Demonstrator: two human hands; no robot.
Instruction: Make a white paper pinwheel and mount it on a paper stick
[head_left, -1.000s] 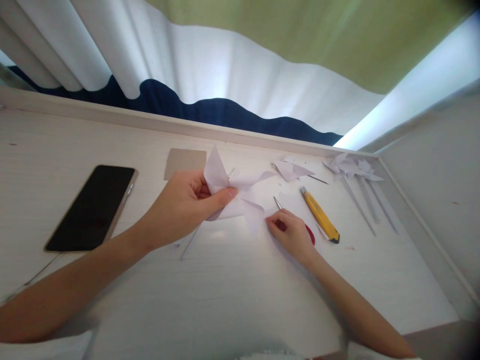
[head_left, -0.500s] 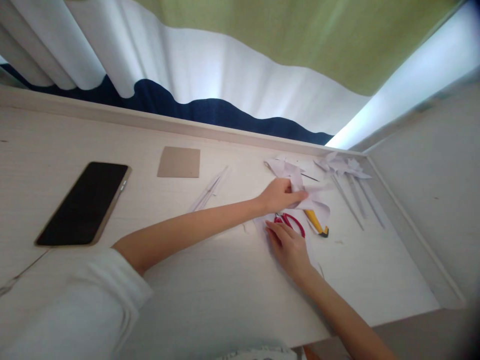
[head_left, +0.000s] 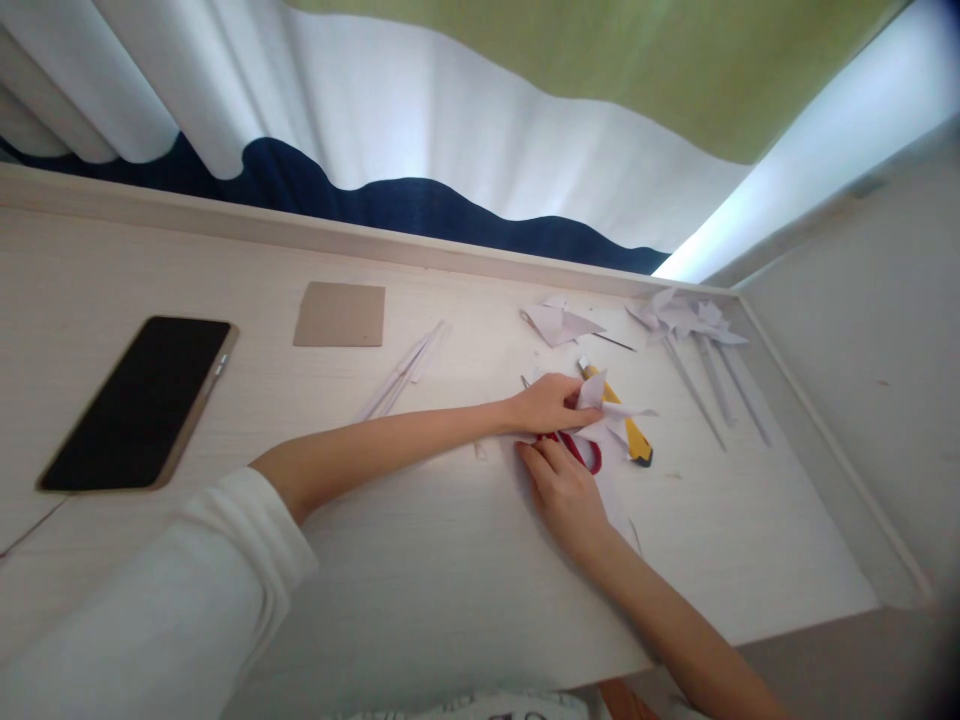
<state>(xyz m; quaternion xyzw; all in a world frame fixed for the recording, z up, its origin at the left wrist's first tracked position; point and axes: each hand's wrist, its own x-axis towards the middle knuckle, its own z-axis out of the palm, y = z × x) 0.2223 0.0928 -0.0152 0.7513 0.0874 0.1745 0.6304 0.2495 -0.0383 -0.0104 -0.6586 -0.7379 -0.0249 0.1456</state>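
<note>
My left hand (head_left: 551,403) is closed on a folded white paper pinwheel (head_left: 616,412), its thumb and fingers pinching the paper near the middle. Just below it, my right hand (head_left: 568,495) rests low over the table with its fingers drawn together; whatever is at its fingertips is hidden. Red-handled scissors (head_left: 592,458) lie between the two hands, partly covered by them. Under the pinwheel is a yellow utility knife (head_left: 639,446). A white paper sheet (head_left: 616,505) shows beside my right hand.
Another paper pinwheel (head_left: 559,322) lies behind my hands, near a thin dark stick (head_left: 615,342). Several pinwheels on paper sticks (head_left: 694,395) are at the back right. Rolled paper sticks (head_left: 405,370), a brown card (head_left: 340,315) and a phone (head_left: 139,400) lie leftward on the table.
My left hand has brought the pinwheel down, nearer the table and my right hand, uncovering the knife's far end and the pinwheel behind. My right hand stays about where it was.
</note>
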